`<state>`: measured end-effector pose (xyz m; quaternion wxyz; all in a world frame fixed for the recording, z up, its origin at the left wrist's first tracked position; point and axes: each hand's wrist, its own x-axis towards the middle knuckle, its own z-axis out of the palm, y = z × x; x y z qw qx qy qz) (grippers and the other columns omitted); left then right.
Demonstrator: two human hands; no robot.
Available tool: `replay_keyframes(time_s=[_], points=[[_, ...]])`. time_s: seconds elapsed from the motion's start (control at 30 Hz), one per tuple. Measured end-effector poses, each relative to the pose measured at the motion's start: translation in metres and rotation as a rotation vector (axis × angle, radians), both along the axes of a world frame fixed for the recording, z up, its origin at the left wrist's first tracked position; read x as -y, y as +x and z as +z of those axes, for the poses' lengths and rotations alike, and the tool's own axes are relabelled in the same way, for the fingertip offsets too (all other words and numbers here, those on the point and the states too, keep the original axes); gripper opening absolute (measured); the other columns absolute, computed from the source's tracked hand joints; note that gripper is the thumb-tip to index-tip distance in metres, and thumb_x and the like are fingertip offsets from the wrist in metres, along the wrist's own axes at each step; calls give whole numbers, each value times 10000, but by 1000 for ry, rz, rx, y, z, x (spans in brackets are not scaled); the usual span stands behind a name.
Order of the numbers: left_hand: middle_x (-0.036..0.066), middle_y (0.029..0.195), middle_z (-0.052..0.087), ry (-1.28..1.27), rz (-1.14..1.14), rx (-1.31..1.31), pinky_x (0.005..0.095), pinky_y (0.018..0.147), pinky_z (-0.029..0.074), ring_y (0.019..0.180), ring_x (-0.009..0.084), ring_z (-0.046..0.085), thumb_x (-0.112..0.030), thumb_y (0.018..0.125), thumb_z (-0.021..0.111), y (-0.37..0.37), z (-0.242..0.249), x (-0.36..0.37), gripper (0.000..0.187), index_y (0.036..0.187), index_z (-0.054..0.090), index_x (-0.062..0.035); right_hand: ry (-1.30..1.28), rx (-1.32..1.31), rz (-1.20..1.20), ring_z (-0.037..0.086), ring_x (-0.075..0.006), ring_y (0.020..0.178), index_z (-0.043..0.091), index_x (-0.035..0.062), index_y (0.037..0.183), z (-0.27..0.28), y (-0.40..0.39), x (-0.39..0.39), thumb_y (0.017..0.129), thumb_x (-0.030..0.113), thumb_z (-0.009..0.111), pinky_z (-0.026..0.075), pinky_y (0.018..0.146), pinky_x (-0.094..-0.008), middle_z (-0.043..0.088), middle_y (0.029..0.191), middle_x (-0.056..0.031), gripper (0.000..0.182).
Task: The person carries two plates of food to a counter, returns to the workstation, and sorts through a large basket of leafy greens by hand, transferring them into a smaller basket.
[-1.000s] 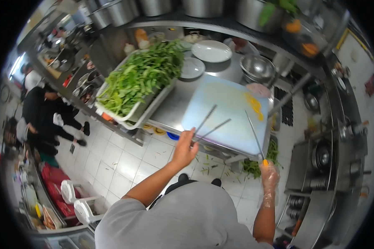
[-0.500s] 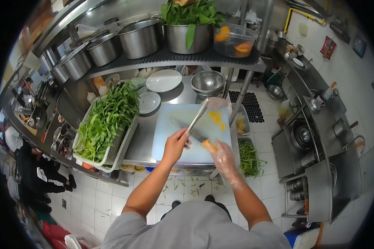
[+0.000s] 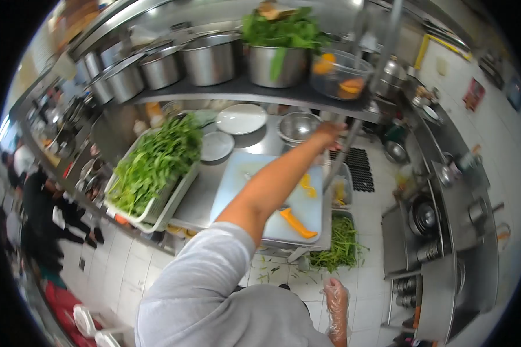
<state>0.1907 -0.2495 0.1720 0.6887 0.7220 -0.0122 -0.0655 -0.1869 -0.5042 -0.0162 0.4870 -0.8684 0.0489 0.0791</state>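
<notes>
Your orange-handled knife has left your grip and lies on the cutting board, its blade mostly hidden by your left forearm. Yellow strips lie beyond it. Your left hand has swung across near the shelf post and steel bowl; your gloved right hand has dropped below the board. I can't tell what either holds. Leafy greens stand left.

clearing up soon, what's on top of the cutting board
An orange-handled knife and some yellow pieces lie on the cutting board. The left forearm hides part of the knife and the board's middle; anything else there cannot be seen.
</notes>
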Motion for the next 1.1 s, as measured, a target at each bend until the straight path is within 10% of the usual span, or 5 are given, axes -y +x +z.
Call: replay_keyframes(time_s=[0.1,0.37,0.6,0.67,1.1], points=[[132,807,659,248,7,576,343,633,558,625,294,649,-385,838,601,4,-64,-7,472,1175,558,-57,112,38,-31,624,-274,940,590,-40,1098,-11,7,-10,819,219,610,466,825,-344,647,1019,-187,381],[81,932,633,268,88,218,291,701,499,745,123,595,-360,914,523,-245,-150,-92,384,1098,597,-31,30,58,403,624,-262,895,598,-3,1103,42,59,-51,827,173,621,468,807,-339,649,993,-169,328],[112,1284,518,-345,-223,-581,356,1031,316,1213,235,435,-510,906,448,-533,-314,-114,612,1312,476,-54,41,204,857,623,-311,855,617,29,1050,83,86,-144,844,234,617,495,748,-363,644,971,-158,291],[124,1305,512,-318,150,-962,399,974,392,1172,261,496,-502,894,477,-601,-338,-114,611,1306,484,-50,161,407,983,631,-303,837,625,54,1051,76,83,-176,840,239,623,507,746,-368,648,970,-138,281],[140,1312,504,101,369,-1149,432,1002,364,1208,298,467,-560,882,433,-712,-418,-174,641,1293,501,-73,284,574,1492,621,-292,910,629,70,1073,88,65,-305,874,259,591,500,807,-372,637,1030,-136,277]])
